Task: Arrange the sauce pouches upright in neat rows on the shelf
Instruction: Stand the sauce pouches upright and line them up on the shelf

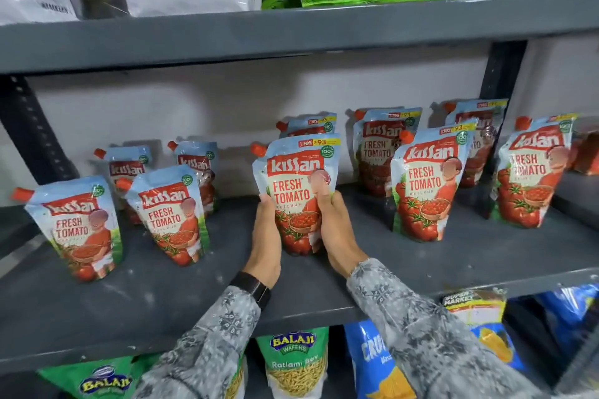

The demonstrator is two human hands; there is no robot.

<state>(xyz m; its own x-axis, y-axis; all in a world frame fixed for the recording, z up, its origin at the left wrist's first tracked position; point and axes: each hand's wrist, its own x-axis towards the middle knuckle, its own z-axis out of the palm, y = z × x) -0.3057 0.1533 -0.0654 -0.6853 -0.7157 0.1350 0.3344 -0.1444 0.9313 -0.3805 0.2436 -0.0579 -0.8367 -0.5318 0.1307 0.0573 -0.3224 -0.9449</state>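
— What are the hands doing?
— The left hand (267, 236) and the right hand (337, 233) squeeze one ketchup pouch (296, 185) from both sides. It stands upright on the gray shelf (162, 295), in the middle.
— What is next to it?
— Left of the grip stand two front pouches (163, 217), with two more behind them. Right of the grip stand other pouches (428, 185), some in front and some at the back. One more peeks out just behind the held one.
— And lower down?
— Under the hands there are snack bags (295, 363)
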